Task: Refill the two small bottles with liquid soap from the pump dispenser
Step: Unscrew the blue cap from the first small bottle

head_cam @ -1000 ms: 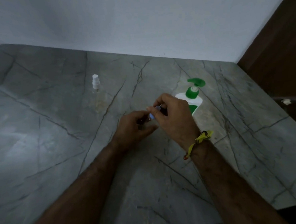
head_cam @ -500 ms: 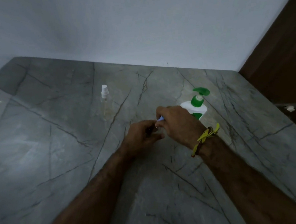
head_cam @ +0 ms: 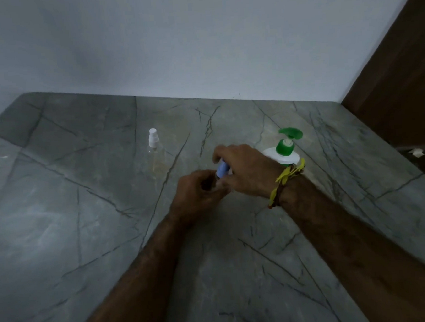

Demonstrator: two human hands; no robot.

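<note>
Just left of the pump dispenser (head_cam: 284, 147), the left hand (head_cam: 196, 195) is gripping a small bottle (head_cam: 211, 183) while the right hand (head_cam: 244, 169) is pinching its blue cap (head_cam: 222, 169); a slipping grip is risking tipping it onto the worktop (head_cam: 85, 218).

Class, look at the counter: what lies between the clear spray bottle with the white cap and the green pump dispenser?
In the head view, both hands: the left hand and right hand meet there around a small blue-capped bottle, between the spray bottle and the dispenser.
</note>
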